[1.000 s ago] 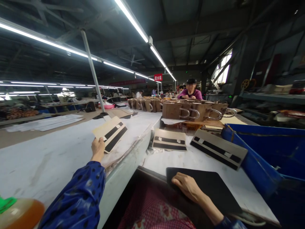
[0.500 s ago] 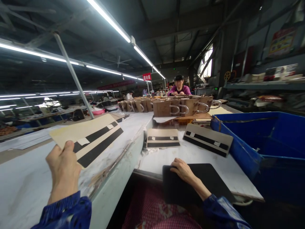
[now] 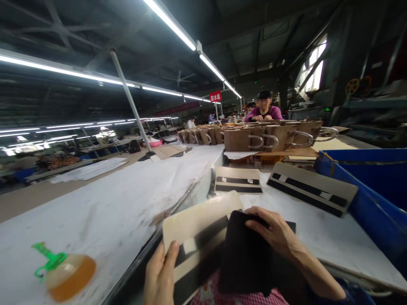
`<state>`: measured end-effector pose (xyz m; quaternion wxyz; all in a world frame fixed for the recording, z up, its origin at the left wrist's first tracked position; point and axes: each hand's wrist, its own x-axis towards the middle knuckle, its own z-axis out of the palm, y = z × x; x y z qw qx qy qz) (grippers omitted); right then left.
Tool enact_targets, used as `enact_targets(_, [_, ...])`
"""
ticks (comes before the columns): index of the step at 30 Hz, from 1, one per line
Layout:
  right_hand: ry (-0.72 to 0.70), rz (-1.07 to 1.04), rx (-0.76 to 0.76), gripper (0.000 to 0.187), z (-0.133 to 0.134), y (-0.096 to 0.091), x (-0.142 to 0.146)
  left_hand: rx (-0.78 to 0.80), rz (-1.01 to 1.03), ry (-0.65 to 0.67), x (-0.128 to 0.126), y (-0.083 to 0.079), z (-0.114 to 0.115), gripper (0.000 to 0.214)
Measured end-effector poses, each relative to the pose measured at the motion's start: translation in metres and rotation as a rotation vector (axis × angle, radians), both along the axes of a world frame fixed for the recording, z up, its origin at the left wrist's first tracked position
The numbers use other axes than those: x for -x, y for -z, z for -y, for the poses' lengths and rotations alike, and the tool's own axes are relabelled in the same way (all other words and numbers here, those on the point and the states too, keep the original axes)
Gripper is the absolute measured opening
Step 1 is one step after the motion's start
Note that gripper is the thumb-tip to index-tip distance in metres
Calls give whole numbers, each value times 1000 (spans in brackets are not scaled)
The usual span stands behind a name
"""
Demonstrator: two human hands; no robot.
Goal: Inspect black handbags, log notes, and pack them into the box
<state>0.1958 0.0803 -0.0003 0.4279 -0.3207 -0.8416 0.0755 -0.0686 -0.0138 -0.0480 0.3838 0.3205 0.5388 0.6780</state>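
Observation:
My left hand [image 3: 160, 273] grips a cream panel [image 3: 197, 216] by its near left corner, thumb on top. Two black strips and small pale patches mark the panel's face. A plain black panel [image 3: 243, 258] is pinched at its upper edge by my right hand [image 3: 276, 231]. It is tilted and overlaps the right part of the cream panel, above my lap; whether the two touch I cannot tell. Just beyond lie two similar strip-marked panels, one small [image 3: 238, 173] and one larger [image 3: 313, 188], on the white side table [image 3: 343, 241].
A bottle of amber liquid with a green spout [image 3: 71, 275] is on the white-covered table [image 3: 117, 220] at left. Brown bag-like pieces with clear handles [image 3: 238, 140] line the far side. A blue bin [image 3: 381, 212] borders the right. Opposite, a person [image 3: 265, 110] leans forward.
My left hand has brought the cream panel rightward, in front of me. My right hand has raised the black panel from the side table's edge against it. The view has turned left, showing the bottle.

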Motion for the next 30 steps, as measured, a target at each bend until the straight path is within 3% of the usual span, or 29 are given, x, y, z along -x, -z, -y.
enact_targets(3, [-142, -4, -175, 12, 19, -11, 19, 19, 2, 85, -25, -5, 8, 62])
enact_targets(7, [-270, 70, -180, 10, 33, -16, 43, 38, 46, 198, -46, -21, 18, 53])
enact_targets(11, [-236, 100, -278, 8, 37, -8, 55, 130, 151, 258, -52, -30, 30, 62])
enact_targets(15, [-148, 79, -349, 18, 44, 4, 53, 128, 179, 299, -50, -29, 41, 64])
enact_targets(20, [-233, 55, -368, 19, 52, 5, 52, 152, 214, 313, -48, -27, 51, 63])
enact_targets(24, [-256, 60, -400, 32, 53, 3, 52, 62, 260, 303, -53, -32, 54, 59])
enact_targets(30, [-284, 75, -400, 50, 52, 6, 49, 96, 266, 286, -57, -37, 56, 59])
